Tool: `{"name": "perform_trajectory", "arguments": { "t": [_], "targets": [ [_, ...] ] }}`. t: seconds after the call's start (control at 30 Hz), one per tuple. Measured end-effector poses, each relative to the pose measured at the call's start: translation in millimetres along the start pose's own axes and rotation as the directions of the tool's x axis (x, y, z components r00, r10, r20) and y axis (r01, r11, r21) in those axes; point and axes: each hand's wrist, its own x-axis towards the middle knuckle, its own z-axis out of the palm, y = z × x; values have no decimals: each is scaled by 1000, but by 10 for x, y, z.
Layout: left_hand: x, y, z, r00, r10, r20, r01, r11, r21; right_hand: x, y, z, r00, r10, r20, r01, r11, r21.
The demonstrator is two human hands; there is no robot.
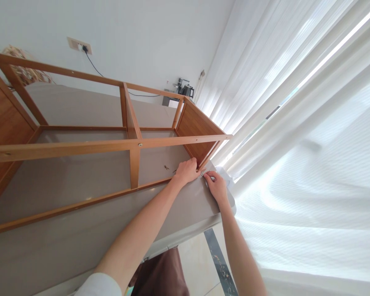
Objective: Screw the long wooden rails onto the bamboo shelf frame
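Both arms reach forward to the near right corner of a wooden frame lying on the grey bench. The left hand rests curled on the frame's bottom rail at that corner, fingers together. The right hand lies just beside it, fingers pinched on a small metal tool pointed at the corner. White curtains hang right; a kettle stands beyond the frame.
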Motion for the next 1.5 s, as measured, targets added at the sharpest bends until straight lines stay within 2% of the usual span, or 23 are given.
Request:
{"name": "perform_trajectory", "arguments": {
  "t": [0.37,1.1,1.3,1.5],
  "targets": [
    [10,-15,31,1000,14,-23,-14,1000,1,-18,-14,61,995,-81,-50,75,991,-114],
    [6,-9,2,1000,15,-3,-15,1000,-12,-76,-131,20,973,-230,-3,224,954,-200],
    [2,2,-13,1000,5,8,-5,1000,-12,-82,-111,36,984,-180,-17,174,970,-170],
    [-3,-1,-2,1000,13,-6,-13,1000,-5,-3,-25,38,998,-21,-52,17,997,-70]
  ]
}}
